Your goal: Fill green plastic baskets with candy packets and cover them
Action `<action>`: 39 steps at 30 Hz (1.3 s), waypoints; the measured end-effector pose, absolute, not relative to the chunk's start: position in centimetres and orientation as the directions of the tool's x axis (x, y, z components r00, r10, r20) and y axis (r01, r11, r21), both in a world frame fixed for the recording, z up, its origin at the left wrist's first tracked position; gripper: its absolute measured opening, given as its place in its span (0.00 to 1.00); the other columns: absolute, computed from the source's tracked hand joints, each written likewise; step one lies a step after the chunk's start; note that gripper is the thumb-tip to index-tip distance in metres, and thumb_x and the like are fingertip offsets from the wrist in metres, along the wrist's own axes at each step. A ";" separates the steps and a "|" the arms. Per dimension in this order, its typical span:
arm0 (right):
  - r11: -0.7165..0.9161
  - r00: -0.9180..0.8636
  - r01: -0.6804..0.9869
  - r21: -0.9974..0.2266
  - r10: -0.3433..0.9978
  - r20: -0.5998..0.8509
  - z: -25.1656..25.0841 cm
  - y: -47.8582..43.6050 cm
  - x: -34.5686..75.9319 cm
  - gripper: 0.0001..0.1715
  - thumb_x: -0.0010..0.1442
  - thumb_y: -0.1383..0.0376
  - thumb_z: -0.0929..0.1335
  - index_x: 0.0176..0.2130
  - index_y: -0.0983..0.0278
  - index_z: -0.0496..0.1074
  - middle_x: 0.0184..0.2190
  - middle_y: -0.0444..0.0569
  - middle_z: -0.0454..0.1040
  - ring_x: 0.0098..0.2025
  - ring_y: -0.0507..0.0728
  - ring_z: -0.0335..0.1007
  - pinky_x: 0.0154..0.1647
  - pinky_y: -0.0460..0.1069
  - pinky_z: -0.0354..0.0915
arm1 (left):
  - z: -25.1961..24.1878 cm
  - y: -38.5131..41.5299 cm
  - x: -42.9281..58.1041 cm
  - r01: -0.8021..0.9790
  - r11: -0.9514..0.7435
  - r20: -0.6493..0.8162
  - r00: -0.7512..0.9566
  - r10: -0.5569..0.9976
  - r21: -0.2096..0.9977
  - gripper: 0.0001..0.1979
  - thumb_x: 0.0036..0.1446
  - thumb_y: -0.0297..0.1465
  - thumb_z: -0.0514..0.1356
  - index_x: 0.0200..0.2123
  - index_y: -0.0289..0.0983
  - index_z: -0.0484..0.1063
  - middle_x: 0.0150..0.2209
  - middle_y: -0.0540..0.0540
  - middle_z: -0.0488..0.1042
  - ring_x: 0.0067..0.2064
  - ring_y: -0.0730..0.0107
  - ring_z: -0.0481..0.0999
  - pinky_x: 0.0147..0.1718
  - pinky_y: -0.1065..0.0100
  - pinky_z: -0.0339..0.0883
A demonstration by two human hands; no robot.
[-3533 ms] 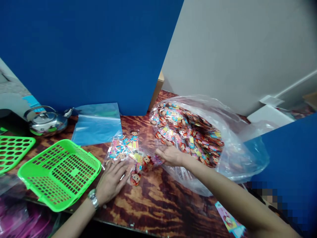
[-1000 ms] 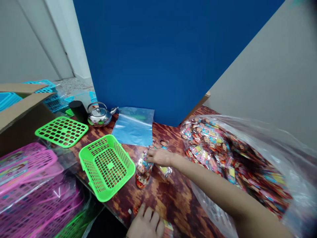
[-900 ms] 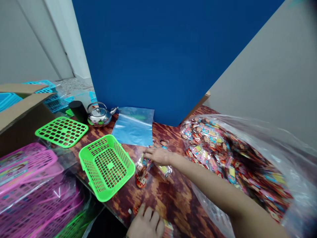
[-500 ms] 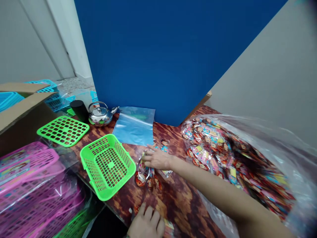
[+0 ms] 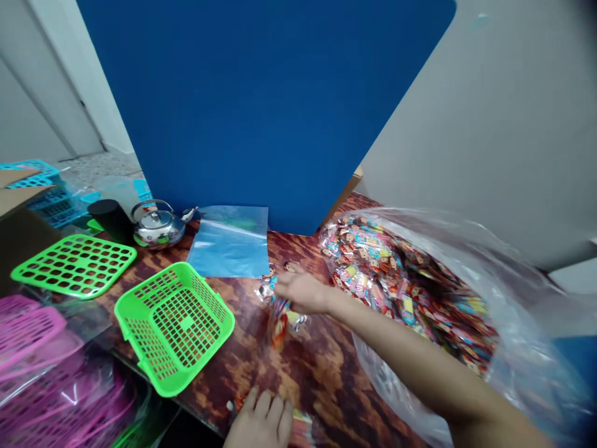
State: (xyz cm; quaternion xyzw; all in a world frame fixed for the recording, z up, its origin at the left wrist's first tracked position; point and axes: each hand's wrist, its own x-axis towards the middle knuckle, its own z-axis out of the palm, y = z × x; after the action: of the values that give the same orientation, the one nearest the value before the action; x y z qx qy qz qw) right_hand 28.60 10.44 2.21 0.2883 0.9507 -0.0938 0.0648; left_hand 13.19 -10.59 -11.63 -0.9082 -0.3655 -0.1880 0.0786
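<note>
My right hand point(image 5: 302, 291) reaches across the brown table and is closed on a few cartoon-figure packets point(image 5: 278, 323) that hang blurred below its fingers, just right of the green basket point(image 5: 173, 323). More packets point(image 5: 265, 287) lie on the table under and behind that hand. My left hand point(image 5: 260, 423) rests at the near table edge, fingers pressed on another packet point(image 5: 302, 423). A big clear plastic bag point(image 5: 466, 261) full of the same packets lies to the right.
A green lattice lid point(image 5: 73, 264), a black cylinder point(image 5: 112, 220) and a small metal kettle point(image 5: 155, 224) stand at the left back. A blue zip bag point(image 5: 231, 246) lies before the blue partition point(image 5: 261, 106). Pink baskets point(image 5: 32, 348) are stacked at lower left.
My right hand has gathered packets from the table and lifted them slightly. The view has swung right. My left hand stays at the near edge.
</note>
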 end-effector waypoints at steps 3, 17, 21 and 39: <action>0.246 -0.370 0.868 -0.432 0.900 -0.230 1.9 11.7 31.2 0.16 0.49 0.61 0.70 0.38 0.65 0.70 0.35 0.48 0.72 0.39 0.57 0.68 0.41 0.50 0.62 | -10.3 -9.8 12.8 0.684 -0.729 0.412 0.654 0.634 0.037 0.09 0.55 0.37 0.58 0.35 0.38 0.69 0.29 0.49 0.71 0.30 0.69 0.65 0.37 0.61 0.60; -0.201 0.111 0.934 -0.294 0.948 -0.297 -2.1 9.8 30.0 0.24 0.50 0.57 0.68 0.46 0.60 0.61 0.36 0.49 0.73 0.39 0.60 0.71 0.35 0.49 0.60 | -7.9 -7.5 11.5 0.664 -0.746 0.235 0.719 0.654 0.047 0.07 0.56 0.34 0.59 0.38 0.40 0.69 0.37 0.47 0.73 0.39 0.63 0.69 0.45 0.54 0.58; 0.098 -0.181 0.929 -0.358 0.962 -0.206 -0.1 5.6 30.6 0.28 0.52 0.62 0.67 0.51 0.59 0.56 0.40 0.48 0.72 0.39 0.58 0.70 0.37 0.47 0.60 | -6.4 -7.2 11.3 0.659 -0.749 0.383 0.676 0.630 0.068 0.08 0.55 0.37 0.60 0.35 0.39 0.68 0.56 0.38 0.62 0.60 0.47 0.53 0.55 0.43 0.42; 0.206 -0.489 0.451 -0.869 0.871 -0.047 -4.0 -4.9 31.8 0.24 0.59 0.55 0.65 0.52 0.64 0.63 0.49 0.53 0.69 0.49 0.58 0.66 0.50 0.52 0.61 | -5.5 -6.4 10.8 0.654 -0.736 0.356 0.655 0.667 0.175 0.11 0.50 0.34 0.64 0.38 0.42 0.70 0.65 0.35 0.44 0.59 0.43 0.57 0.52 0.41 0.52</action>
State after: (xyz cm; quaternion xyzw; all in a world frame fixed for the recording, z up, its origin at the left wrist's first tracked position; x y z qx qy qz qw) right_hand 31.83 -4.90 -3.99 0.4466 0.7397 -0.4443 -0.2365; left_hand 10.85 -6.39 -5.46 -0.9095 -0.3630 -0.2021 -0.0157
